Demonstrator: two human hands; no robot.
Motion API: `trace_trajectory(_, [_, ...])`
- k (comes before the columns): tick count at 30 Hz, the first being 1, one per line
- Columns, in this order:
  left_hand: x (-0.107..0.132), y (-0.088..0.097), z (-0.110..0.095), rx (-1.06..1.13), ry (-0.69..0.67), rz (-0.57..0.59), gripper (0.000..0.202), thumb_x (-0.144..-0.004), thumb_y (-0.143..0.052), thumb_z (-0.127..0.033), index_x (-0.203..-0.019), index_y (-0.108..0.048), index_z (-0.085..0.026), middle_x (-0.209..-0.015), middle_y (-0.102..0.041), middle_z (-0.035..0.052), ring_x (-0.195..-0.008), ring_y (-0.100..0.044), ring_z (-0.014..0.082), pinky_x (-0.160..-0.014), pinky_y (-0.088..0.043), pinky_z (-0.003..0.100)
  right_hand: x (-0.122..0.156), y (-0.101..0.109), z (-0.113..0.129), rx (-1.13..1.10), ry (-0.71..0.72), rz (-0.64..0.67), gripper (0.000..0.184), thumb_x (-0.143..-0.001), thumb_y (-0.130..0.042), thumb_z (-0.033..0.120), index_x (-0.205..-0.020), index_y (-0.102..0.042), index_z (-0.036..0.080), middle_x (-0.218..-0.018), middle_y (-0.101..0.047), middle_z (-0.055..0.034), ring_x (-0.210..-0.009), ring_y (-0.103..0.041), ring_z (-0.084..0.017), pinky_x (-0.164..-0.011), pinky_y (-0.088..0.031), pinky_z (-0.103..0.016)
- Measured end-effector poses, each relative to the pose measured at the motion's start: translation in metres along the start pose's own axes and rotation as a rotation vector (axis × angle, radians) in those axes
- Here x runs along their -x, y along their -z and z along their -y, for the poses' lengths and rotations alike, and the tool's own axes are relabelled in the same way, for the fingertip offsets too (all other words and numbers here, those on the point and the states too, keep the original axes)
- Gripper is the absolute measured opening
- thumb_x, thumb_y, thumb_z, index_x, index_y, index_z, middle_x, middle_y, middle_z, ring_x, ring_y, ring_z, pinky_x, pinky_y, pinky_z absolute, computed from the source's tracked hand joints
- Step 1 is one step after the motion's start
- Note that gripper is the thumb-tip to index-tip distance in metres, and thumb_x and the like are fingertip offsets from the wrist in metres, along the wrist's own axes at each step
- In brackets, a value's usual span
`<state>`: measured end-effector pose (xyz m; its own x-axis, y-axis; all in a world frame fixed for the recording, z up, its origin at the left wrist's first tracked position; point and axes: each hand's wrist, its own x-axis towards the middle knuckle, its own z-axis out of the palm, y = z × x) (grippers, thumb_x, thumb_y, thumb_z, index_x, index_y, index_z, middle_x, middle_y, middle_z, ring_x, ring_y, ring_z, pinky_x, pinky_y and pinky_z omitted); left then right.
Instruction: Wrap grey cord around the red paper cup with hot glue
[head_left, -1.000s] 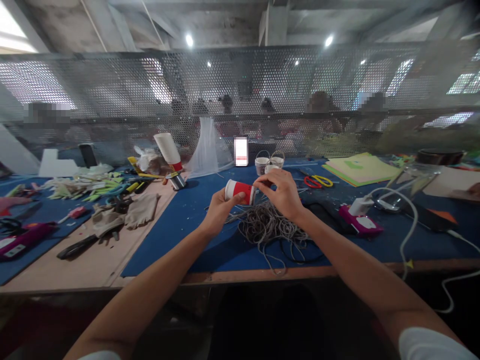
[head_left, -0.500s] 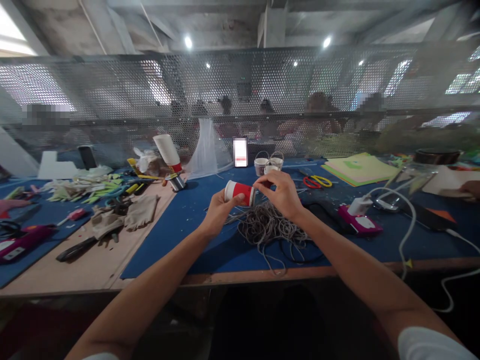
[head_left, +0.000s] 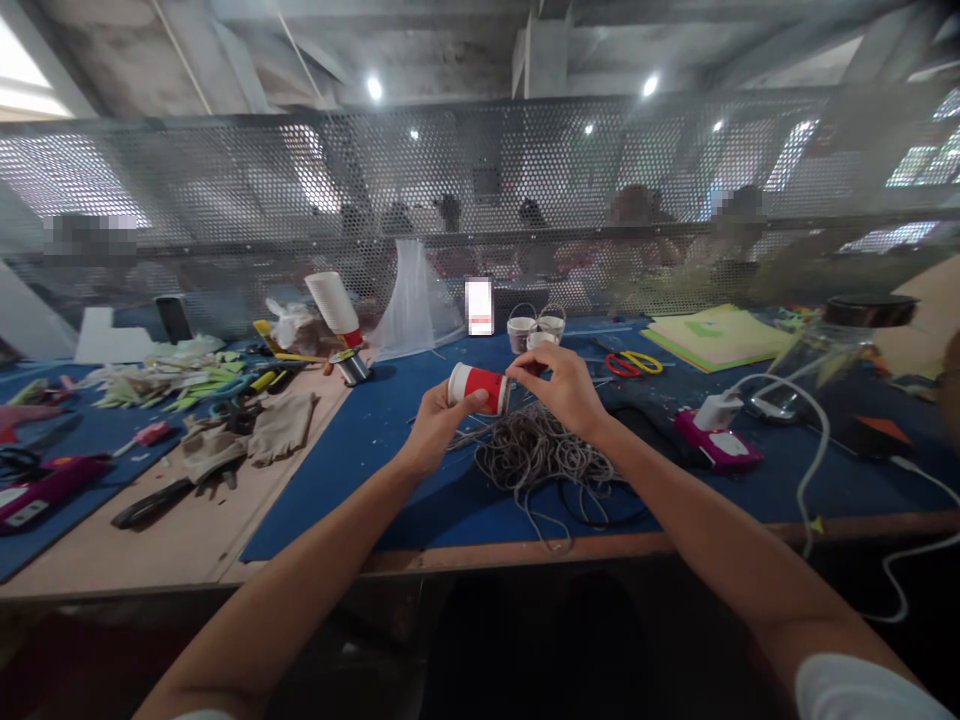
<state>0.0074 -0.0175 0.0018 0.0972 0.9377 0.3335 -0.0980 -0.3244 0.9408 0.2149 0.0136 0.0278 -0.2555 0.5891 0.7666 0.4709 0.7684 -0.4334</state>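
Observation:
A red and white paper cup lies on its side in the air, gripped by my left hand with the thumb across its red band. My right hand is closed in a pinch right at the cup's right end; whatever sits between those fingertips is too small to make out. Below both hands, a tangled heap of grey cord rests on the blue mat. Behind the right hand stand small white cups with handles.
Red and yellow scissors and coloured paper sheets lie at right, near a purple power strip and glass jar. Leftward are stacked paper cups, gloves and a phone at the back.
My hands and the cup hold nearly the same pose. At the far right, the glass jar now shows more plainly, and a dark phone-like object beside it is no longer visible.

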Motion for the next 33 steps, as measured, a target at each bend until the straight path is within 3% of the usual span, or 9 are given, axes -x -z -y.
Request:
trace_trajectory(18, [0.0,0.002,0.003,0.022,-0.005,0.041,0.027,-0.079,-0.078,-0.038,-0.091,-0.07,-0.015,-0.08,-0.068,0.0015,-0.071,-0.058,0.0128,-0.072,-0.047,0.025,0.0,0.0,-0.004,0.013,-0.008,0.005,0.014,-0.091,-0.068,0.033,-0.087,-0.074,0.022,-0.077,-0.067,-0.0021,-0.072,-0.06,-0.016,-0.069,-0.047,-0.03])
trace_trajectory(27, [0.0,0.0,0.0,0.079,0.013,0.039,0.027,-0.077,-0.08,-0.037,-0.089,-0.071,-0.015,-0.08,-0.068,0.001,-0.07,-0.058,0.0119,-0.072,-0.047,0.024,-0.001,-0.001,-0.007,-0.041,-0.091,0.032,0.017,-0.091,-0.066,0.035,-0.088,-0.075,0.021,-0.083,-0.071,-0.0031,-0.078,-0.063,-0.017,-0.073,-0.047,-0.03])
trace_trajectory(33, [-0.002,-0.001,-0.003,0.23,0.056,-0.006,0.028,-0.074,-0.083,-0.031,-0.093,-0.072,-0.014,-0.084,-0.072,0.0025,-0.071,-0.06,0.0112,-0.073,-0.048,0.023,0.0,0.001,-0.011,-0.229,-0.202,0.099,0.028,-0.1,-0.051,0.036,-0.106,-0.073,0.02,-0.099,-0.073,-0.0057,-0.091,-0.068,-0.017,-0.084,-0.05,-0.031])
